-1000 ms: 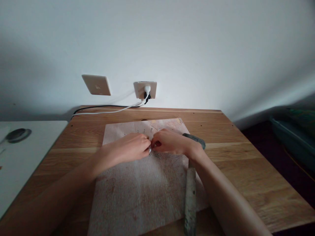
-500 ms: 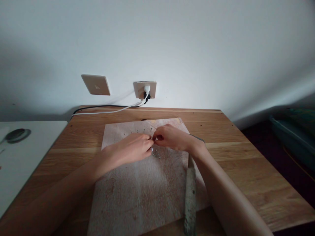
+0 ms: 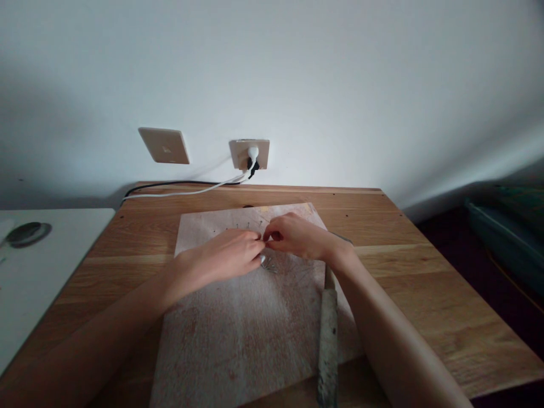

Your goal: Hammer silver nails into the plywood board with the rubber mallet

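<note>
My left hand is closed, its fingertips pressed together above a wooden board. My right hand pinches with thumb and forefinger, its tips meeting those of the left. Whatever lies between the fingertips is hidden. A small white spot shows at the left thumb's tip. Just below the hands, a loose pile of thin nails rests on the board. Behind them several nails stand upright in a row. Beside my right forearm lies a hammer with a worn, pale handle; its head is mostly covered by the wrist.
The board lies on a wooden table against a white wall. A wall socket holds a white and a black plug, whose cables run left along the table's back edge. At left stands a white surface with a dark round object.
The view has shifted very slightly. Both hands stay together at the same spot on the board, with barely any finger movement.
</note>
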The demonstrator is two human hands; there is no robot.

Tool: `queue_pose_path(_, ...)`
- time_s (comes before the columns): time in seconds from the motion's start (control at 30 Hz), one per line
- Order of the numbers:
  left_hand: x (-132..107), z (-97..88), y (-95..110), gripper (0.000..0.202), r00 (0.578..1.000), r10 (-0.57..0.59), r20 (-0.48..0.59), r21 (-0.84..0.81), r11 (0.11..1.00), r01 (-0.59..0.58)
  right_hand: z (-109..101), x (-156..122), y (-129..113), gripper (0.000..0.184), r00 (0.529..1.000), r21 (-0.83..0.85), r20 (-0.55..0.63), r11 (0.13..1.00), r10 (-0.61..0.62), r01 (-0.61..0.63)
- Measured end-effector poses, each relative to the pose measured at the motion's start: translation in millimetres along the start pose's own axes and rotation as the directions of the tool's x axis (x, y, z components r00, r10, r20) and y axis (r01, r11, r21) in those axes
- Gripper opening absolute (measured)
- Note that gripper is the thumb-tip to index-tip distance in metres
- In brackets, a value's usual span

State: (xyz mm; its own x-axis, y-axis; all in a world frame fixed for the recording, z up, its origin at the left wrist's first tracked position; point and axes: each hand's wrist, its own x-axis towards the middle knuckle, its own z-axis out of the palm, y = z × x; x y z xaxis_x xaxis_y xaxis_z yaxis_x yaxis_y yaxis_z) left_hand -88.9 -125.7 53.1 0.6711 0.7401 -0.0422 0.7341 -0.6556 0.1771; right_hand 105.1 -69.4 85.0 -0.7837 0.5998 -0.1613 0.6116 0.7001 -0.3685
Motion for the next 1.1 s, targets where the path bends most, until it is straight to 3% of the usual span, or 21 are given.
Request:
queue_pose_path(0.17, -0.5, -7.9, -3.2, 0.022, 1.000, -0.007, 0.005, 0.013, 1.000, 0.007, -2.4, -2.0, 1.6, 0.022, 0.999, -0.018, -0.032, 0.999, 0.029, -0.029)
queue_pose_path(0.3, -5.2, -19.4, -19.4, 0.021, 0.997, -0.053, -0.048, -0.017, 0.999, 0.052, -6.3, -4.4, 8.3, 0.018, 0.989, -0.062, -0.112, 0.992, 0.101, -0.109)
queue_pose_path(0.47, -14.1, -26.8, -47.6, 0.018, 0.978, -0.162, -0.131, -0.026, 0.987, 0.160, -7.4, -4.9, 16.2, 0.026, 0.943, -0.153, -0.232, 0.948, 0.240, -0.279)
queue_pose_path(0.6, -17.9, -22.5, -59.8, 0.020, 0.974, -0.173, -0.146, 0.007, 0.984, 0.176, 0.6, 0.0, 21.0, 0.029, 0.911, -0.221, -0.284, 0.905, 0.298, -0.365)
queue_pose_path(0.87, -10.2, -7.9, -65.8, 0.019, 0.982, -0.132, -0.138, -0.004, 0.991, 0.132, 13.1, 10.5, 12.4, 0.034, 0.912, -0.297, -0.284, 0.877, 0.297, -0.378)
queue_pose_path(1.1, -8.5, -6.3, -67.1, 0.016, 0.982, -0.103, -0.156, -0.011, 0.995, 0.103, 18.4, 14.6, 12.8, 0.024, 0.920, -0.308, -0.281, 0.883, 0.272, -0.354)
